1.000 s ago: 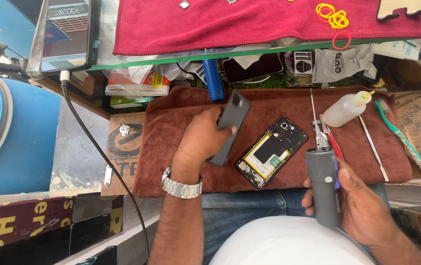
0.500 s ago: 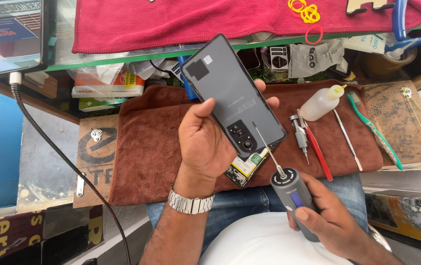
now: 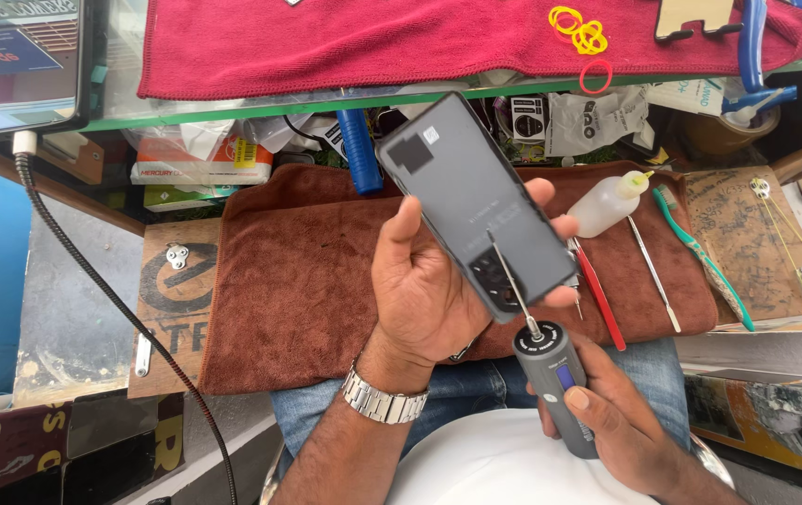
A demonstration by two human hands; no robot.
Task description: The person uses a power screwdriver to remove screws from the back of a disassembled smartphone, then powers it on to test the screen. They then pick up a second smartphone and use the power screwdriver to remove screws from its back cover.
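Note:
My left hand (image 3: 429,285) holds a dark grey phone back panel (image 3: 471,201) up over the brown towel (image 3: 289,281), inner side toward me, thumb on its left edge and fingers behind it. My right hand (image 3: 621,425) grips a grey electric screwdriver (image 3: 555,383) with a blue button, just below the panel. Its thin bit (image 3: 510,281) points up and rests against the lower part of the panel near the round camera cutout. A metal watch (image 3: 384,402) is on my left wrist. The opened phone body is hidden behind my left hand.
On the brown towel to the right lie a small white squeeze bottle (image 3: 607,201), a red-handled tool (image 3: 597,295), a metal pry tool (image 3: 653,276) and a green toothbrush (image 3: 705,257). A red cloth (image 3: 373,42) with yellow rings (image 3: 579,28) covers the glass shelf. A black cable (image 3: 111,299) hangs left.
My left hand has lifted the back panel off the towel and turned it toward me. My right hand has brought the screwdriver in, so its bit now touches the panel.

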